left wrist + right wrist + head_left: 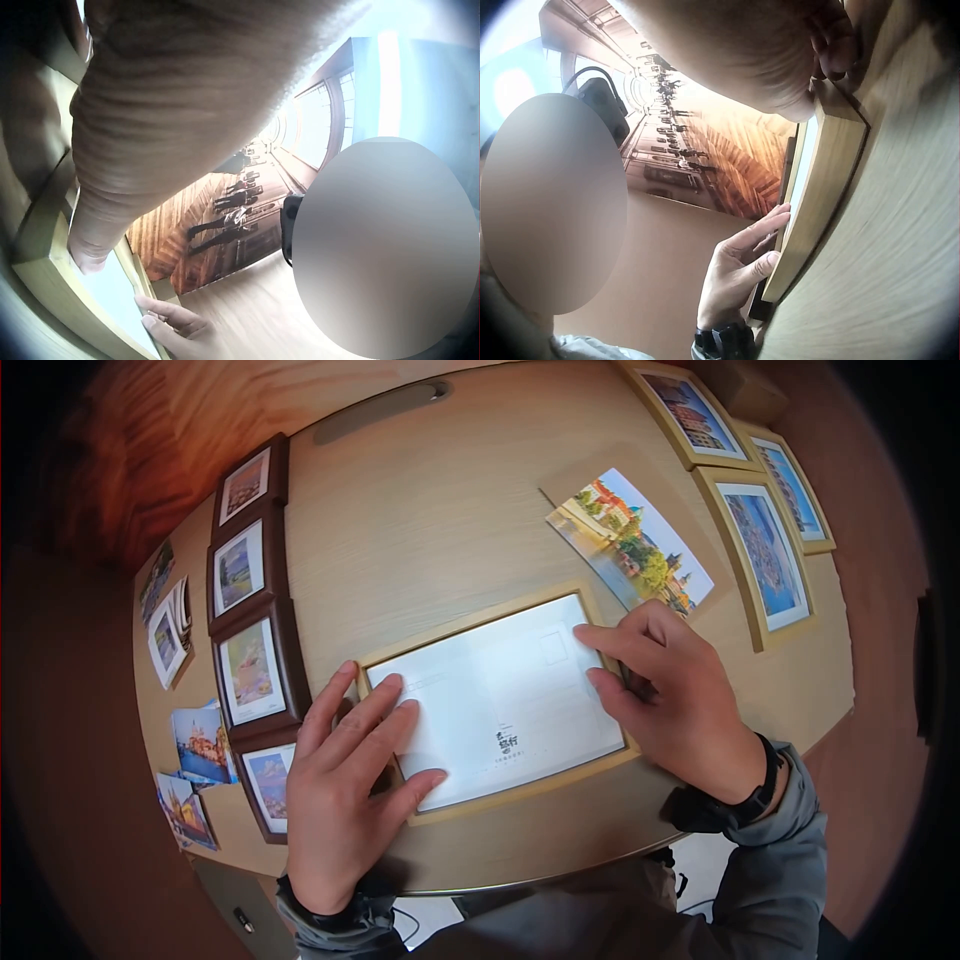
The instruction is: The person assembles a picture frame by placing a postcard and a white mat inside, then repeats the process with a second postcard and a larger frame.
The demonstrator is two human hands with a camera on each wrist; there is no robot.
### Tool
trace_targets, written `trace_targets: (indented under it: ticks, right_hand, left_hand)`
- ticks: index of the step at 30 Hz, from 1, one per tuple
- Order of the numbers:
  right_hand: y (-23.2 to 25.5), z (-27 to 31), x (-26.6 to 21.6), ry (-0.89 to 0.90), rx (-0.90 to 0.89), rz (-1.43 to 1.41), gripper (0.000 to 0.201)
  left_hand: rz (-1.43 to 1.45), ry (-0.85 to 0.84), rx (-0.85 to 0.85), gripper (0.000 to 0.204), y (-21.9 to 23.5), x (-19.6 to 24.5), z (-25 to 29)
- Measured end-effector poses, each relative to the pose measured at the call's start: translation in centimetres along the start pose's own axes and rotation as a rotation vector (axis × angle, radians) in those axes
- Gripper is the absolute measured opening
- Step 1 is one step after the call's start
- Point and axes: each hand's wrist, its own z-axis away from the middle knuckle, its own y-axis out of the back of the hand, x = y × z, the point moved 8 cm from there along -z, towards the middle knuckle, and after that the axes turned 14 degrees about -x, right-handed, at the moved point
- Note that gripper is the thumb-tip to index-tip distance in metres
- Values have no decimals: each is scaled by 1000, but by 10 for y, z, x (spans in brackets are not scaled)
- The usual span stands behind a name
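A light wooden frame [530, 792] lies on the table near its front edge, with a white card [480, 710] inside, its printed back up. My left hand [350, 780] rests on the card's left side and the frame's rim, fingers spread. At the right side, my right hand [680, 695] touches the card near its upper corner with the index finger, thumb close to the right rim, the other fingers bent. In the left wrist view the frame [56, 281] stands beside the large thumb side of the hand. The right wrist view shows the frame's side [821, 172] under the fingers.
A colourful picture card [635, 545] lies on brown board beyond the frame. Light framed pictures [765, 555] stand at the right; dark framed ones [250, 670] form a column at the left, beside loose cards [198, 745]. A grey slot cover [380, 412] is at the far edge.
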Motion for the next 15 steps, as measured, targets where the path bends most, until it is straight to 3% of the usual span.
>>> trace_targets:
  ticks: [15]
  right_hand:
    - [1,-1,-4,22,17,-17,33]
  left_hand:
    - [-21,-8,-3,63,-1,-2,1]
